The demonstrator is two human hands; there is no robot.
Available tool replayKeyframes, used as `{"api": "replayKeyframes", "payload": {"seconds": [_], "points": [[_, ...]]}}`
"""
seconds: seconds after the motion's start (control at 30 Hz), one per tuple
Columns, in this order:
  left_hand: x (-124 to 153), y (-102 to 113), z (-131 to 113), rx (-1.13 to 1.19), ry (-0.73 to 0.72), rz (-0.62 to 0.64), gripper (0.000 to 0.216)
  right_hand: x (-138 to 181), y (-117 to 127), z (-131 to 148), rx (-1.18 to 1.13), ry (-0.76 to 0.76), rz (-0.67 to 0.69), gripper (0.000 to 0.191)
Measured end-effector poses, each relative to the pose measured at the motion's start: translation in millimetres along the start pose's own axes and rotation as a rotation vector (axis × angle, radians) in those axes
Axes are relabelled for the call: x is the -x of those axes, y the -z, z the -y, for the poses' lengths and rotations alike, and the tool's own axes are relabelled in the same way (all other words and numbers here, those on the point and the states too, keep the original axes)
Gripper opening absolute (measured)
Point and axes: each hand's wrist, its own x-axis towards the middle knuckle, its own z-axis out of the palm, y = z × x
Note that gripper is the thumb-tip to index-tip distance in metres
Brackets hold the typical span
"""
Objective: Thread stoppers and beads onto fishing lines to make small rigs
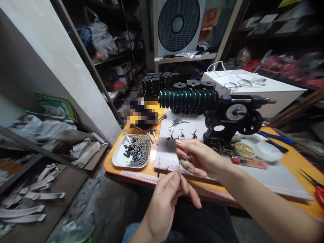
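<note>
My left hand (164, 200) is in front of the table's near edge, thumb and forefinger pinched on a thin dark wire-like piece (179, 167) that stands up from the fingertips. Just above it, my right hand (194, 157) has its thumb and forefinger pressed together; what they hold is too small to make out. Beyond the hands, small dark twig-like pieces (182, 134) lie on a pale board (162, 148). To the left is a white tray (116, 162) of small grey, black and yellowish tube-like bits.
A black geared device (230, 108) carries a ribbed roll (188, 99) with shiny green thread. Dark spools (152, 84) stand behind. At right are a bowl of gold bits (244, 150), a white dish (268, 151), an orange-red cutter (249, 163), blue-handled pliers (278, 136) and red-handled scissors (319, 195).
</note>
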Motion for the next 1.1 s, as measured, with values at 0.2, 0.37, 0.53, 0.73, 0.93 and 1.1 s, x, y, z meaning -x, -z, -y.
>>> {"api": "replayKeyframes", "payload": {"seconds": [0.2,0.37,0.53,0.73,0.93,1.1], "points": [[17.1,19.4,22.6,0.324,0.273,0.135,0.039,-8.5,10.2,-6.0,-0.057,-0.013,0.033,0.041],[25.3,24.2,26.1,0.373,0.302,0.162,0.039,-4.8,11.9,-6.5,-0.094,-0.01,0.048,0.041],[27.4,22.8,25.6,0.411,0.322,0.2,0.041,-2.2,13.9,-8.1,-0.105,-0.002,0.063,0.04],[29.7,23.7,31.7,0.458,0.348,0.214,0.041,-0.5,14.3,-7.6,-0.098,0.006,0.071,0.04],[26.1,22.0,13.7,0.092,0.133,0.138,0.033,4.0,6.1,-2.0,-0.059,0.063,0.051,0.031],[2.6,16.6,-10.7,-0.159,-0.079,0.046,0.038,10.4,3.2,6.1,0.099,0.097,0.013,0.03]]}}
